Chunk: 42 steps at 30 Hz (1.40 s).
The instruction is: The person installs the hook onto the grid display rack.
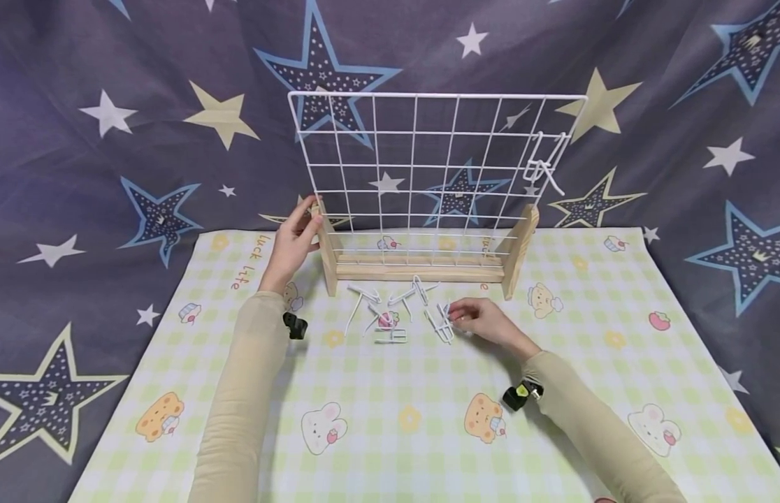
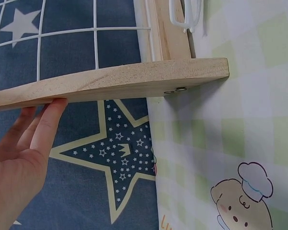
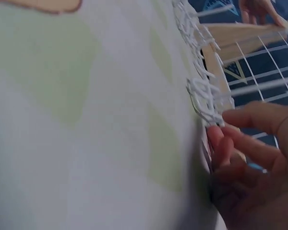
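My left hand [image 1: 293, 241] is at the left wooden upright [image 1: 328, 251] of a white wire grid rack [image 1: 412, 166]. In the left wrist view, its nearly straight fingers [image 2: 49, 125] press against the upright's outer face. Low over the cloth, my right hand [image 1: 484, 320] pinches a white wire hook [image 3: 205, 98] between thumb and fingertips, at the right end of a loose group of hooks. Several other white hooks [image 1: 363, 297] lie just in front of the rack. One more hook [image 1: 539, 168] hangs on the grid's upper right.
A wooden crossbar [image 1: 421, 269] joins the rack's two uprights near the bottom. The right upright [image 1: 521, 251] stands beyond my right hand. Under everything lies a green checked tablecloth [image 1: 390, 412] with cartoon prints. A dark star-patterned curtain [image 1: 170, 70] hangs behind.
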Each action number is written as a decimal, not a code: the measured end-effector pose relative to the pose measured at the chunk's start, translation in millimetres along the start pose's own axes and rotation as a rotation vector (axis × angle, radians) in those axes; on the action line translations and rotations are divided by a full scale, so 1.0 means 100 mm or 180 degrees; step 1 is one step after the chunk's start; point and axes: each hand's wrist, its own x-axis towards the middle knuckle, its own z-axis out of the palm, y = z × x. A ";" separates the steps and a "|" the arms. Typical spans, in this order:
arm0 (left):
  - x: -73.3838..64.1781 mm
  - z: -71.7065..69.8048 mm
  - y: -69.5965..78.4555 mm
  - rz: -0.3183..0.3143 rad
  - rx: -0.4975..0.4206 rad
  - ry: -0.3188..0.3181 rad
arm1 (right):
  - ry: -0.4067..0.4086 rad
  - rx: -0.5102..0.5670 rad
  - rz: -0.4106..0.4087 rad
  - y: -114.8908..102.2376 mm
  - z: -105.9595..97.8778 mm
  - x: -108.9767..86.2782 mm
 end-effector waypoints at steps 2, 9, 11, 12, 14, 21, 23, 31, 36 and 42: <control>0.00 0.00 0.00 -0.0008 0.0004 0.0006 | 0.0105 -0.0128 0.0012 -0.01 0.05 0.02; 0.01 0.00 -0.03 0.0026 -0.0002 -0.0006 | 0.0205 -0.0371 0.0121 -0.05 0.17 0.08; 0.01 0.00 -0.03 0.0026 -0.0012 -0.0006 | 0.0199 -0.0313 0.0133 -0.07 0.19 0.08; 0.01 0.00 -0.03 0.0022 -0.0017 -0.0003 | 0.0192 -0.0249 0.0129 -0.07 0.20 0.08; 0.01 0.00 -0.03 0.0021 -0.0016 0.0003 | 0.0192 -0.0120 0.0124 -0.07 0.21 0.08; 0.01 0.00 -0.02 0.0047 0.0007 0.0014 | 0.0420 0.0175 0.0146 -0.07 0.22 0.05; 0.02 0.00 -0.02 0.0062 0.0008 0.0016 | 0.0451 0.0221 0.0162 -0.05 0.21 0.05; 0.03 0.00 -0.02 0.0042 -0.0025 0.0009 | 0.0402 0.0453 0.0161 -0.02 0.15 0.05; 0.02 0.00 0.00 0.0025 -0.0035 -0.0012 | 0.0336 0.0607 0.0179 -0.04 0.12 0.06; 0.01 0.00 -0.02 0.0027 -0.0021 0.0011 | 0.0314 0.0682 0.0081 -0.07 0.09 0.05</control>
